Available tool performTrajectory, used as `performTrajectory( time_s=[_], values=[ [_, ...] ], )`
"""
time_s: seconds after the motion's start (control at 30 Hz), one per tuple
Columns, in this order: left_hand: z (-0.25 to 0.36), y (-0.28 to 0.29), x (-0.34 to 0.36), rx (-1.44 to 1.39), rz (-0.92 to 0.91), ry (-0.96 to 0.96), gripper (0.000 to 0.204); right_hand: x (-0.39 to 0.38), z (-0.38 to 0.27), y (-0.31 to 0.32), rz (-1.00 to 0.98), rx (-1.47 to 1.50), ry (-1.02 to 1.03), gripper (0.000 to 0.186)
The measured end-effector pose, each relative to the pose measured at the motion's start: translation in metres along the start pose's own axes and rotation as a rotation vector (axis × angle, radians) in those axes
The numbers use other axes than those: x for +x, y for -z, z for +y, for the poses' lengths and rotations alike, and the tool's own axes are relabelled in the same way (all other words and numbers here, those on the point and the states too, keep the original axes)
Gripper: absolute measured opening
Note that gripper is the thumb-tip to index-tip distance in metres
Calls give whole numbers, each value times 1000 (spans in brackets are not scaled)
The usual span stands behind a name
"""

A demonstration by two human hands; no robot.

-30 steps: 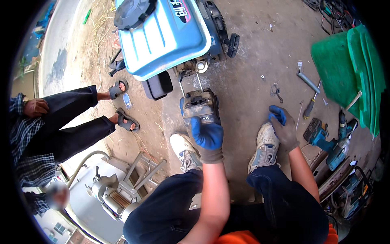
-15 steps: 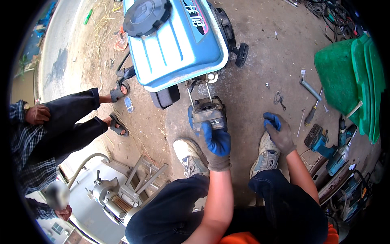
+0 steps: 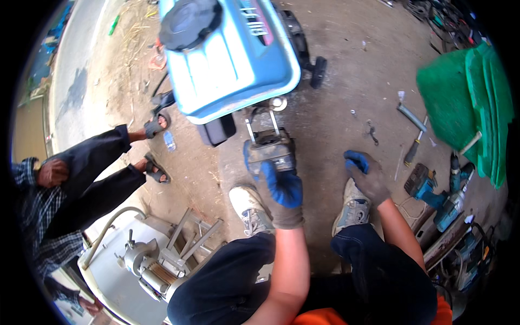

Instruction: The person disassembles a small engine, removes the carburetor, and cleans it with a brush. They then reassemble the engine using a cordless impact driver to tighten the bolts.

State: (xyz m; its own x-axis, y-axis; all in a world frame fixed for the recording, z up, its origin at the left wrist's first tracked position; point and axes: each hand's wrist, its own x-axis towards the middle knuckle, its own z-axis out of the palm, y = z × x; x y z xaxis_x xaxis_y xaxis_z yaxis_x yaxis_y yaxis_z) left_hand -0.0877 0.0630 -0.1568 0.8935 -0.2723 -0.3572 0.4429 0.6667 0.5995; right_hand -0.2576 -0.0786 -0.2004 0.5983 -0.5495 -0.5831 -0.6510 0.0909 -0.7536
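My left hand (image 3: 280, 189), in a grey-and-blue work glove, is closed round a dirty dark engine part (image 3: 271, 151) that sits on two metal rods below the blue generator (image 3: 225, 76). A black cap (image 3: 189, 21) is on the generator's tank. My right hand (image 3: 365, 179), gloved too, is curled above my right shoe, apart from that part; I cannot make out whether anything is inside its fingers.
A person in dark trousers (image 3: 92, 179) and sandals is at the left, above a metal machine (image 3: 146, 260). At the right are a screwdriver (image 3: 411, 151), power drills (image 3: 422, 187), green plastic pieces (image 3: 449, 103) and tangled black cables (image 3: 444, 21).
The generator and surroundings sit lower in the view than one second ago, likewise the part in my left hand. My right hand has shifted slightly left and stays curled.
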Motion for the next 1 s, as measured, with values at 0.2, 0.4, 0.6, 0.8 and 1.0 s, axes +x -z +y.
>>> performTrajectory(
  time_s=[0.2,0.4,0.6,0.8,1.0],
  values=[
    [-6,14,-7,-95,-67,67,52,32,-6,34,286,-219,68,45],
    [-19,33,-14,-8,-46,154,51,58,-16,79,289,-751,56,68],
    [-26,44,-15,75,-109,249,52,54,-17,64,165,-1009,69,82],
    [-31,53,-15,129,-120,254,53,65,1,56,275,-1007,193,68],
    [-34,52,-16,137,-127,285,52,71,22,65,276,-1024,321,64]
  ],
)
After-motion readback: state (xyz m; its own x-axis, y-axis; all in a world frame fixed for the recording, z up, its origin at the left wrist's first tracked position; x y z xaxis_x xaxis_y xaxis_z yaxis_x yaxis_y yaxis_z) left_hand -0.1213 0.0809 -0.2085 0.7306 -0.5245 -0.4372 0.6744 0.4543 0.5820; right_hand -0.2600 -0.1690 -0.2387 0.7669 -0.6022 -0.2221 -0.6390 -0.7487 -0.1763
